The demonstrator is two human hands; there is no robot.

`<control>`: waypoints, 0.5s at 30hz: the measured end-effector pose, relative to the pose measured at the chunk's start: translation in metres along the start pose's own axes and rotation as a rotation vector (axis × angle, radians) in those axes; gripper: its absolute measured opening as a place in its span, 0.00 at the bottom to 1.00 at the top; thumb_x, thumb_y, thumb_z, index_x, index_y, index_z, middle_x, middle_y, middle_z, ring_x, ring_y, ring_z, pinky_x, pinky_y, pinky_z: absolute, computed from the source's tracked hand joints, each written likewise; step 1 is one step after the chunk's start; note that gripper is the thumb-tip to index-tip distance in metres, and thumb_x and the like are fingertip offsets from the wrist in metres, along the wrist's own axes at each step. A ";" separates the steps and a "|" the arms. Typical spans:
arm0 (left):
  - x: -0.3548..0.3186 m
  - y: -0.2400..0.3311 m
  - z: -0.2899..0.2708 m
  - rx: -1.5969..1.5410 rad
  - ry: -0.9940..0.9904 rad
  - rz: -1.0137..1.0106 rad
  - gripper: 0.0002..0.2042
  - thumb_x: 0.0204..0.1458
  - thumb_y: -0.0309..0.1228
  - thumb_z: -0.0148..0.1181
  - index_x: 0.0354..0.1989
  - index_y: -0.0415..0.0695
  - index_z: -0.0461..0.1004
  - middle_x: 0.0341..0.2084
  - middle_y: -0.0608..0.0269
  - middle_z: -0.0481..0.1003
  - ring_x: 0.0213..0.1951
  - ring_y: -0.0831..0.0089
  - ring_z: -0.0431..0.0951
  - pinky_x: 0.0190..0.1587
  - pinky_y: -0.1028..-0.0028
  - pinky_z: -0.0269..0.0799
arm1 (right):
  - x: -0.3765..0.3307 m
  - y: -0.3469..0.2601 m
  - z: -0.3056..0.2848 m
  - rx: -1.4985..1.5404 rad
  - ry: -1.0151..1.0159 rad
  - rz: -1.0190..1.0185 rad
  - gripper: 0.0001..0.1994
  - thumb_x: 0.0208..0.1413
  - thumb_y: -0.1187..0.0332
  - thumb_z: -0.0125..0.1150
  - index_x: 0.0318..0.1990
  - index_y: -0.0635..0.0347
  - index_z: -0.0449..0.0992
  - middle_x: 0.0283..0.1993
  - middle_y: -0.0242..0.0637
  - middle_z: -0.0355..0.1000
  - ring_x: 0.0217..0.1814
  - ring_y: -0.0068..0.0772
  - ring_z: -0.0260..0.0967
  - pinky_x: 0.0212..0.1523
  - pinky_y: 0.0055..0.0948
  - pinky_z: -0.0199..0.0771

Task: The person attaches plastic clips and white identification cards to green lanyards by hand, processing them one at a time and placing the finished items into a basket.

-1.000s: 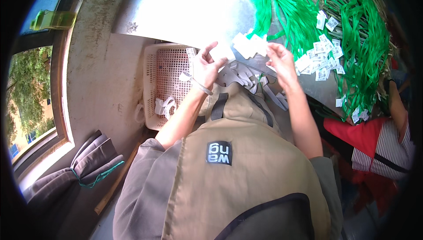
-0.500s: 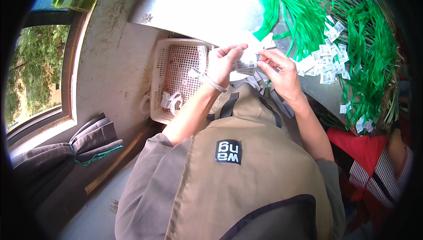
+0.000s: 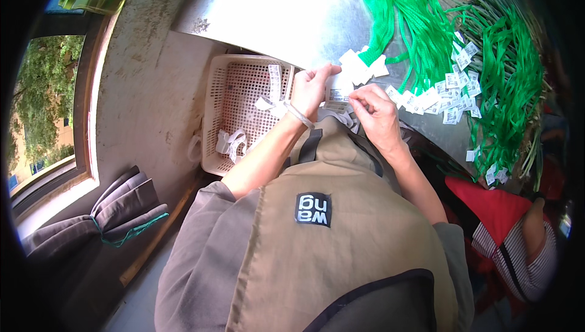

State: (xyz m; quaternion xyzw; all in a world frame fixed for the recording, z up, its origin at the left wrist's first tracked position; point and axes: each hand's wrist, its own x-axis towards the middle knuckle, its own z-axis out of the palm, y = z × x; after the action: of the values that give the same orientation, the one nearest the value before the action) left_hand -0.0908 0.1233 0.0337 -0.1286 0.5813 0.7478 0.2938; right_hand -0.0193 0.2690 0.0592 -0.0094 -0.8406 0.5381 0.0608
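Small white paper label sheet (image 3: 339,90) was pinched between fingers of left hand (image 3: 312,88) and right hand (image 3: 373,111), both closed on it at the grey metal counter (image 3: 292,21) edge. Many tagged green straps (image 3: 506,88) lay beyond the fingers, some peeled strips in the beige perforated plastic basket (image 3: 234,118) below-left. Versus earlier, hands were closer together.

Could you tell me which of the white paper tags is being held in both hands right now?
The white tag pinched between left hand and right hand; the others lie loose on the metal table.
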 end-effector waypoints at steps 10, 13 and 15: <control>0.010 0.015 -0.028 -0.043 0.151 -0.077 0.14 0.55 0.33 0.46 0.41 0.36 0.73 0.32 0.58 0.75 0.31 0.75 0.75 0.29 0.80 0.71 | 0.036 0.086 0.011 0.758 0.220 0.838 0.11 0.53 0.74 0.54 0.45 0.62 0.70 0.24 0.25 0.62 0.21 0.15 0.58 0.16 0.14 0.52; 0.009 0.019 -0.024 0.018 0.151 0.029 0.10 0.51 0.24 0.52 0.41 0.35 0.72 0.31 0.58 0.74 0.32 0.77 0.75 0.30 0.80 0.72 | 0.039 0.070 -0.007 0.692 0.159 0.757 0.11 0.53 0.73 0.55 0.44 0.61 0.70 0.26 0.25 0.64 0.22 0.14 0.59 0.16 0.13 0.53; 0.005 0.011 -0.020 0.033 0.106 0.191 0.12 0.47 0.19 0.55 0.41 0.34 0.72 0.30 0.58 0.74 0.31 0.78 0.75 0.30 0.81 0.72 | 0.041 0.058 -0.027 0.477 0.276 0.618 0.08 0.52 0.73 0.56 0.40 0.59 0.71 0.26 0.25 0.67 0.24 0.13 0.60 0.19 0.13 0.56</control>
State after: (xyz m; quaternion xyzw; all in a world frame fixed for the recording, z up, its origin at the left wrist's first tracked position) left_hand -0.1045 0.1036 0.0342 -0.1073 0.6179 0.7549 0.1920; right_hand -0.0595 0.3214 0.0216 -0.3191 -0.6338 0.7046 0.0090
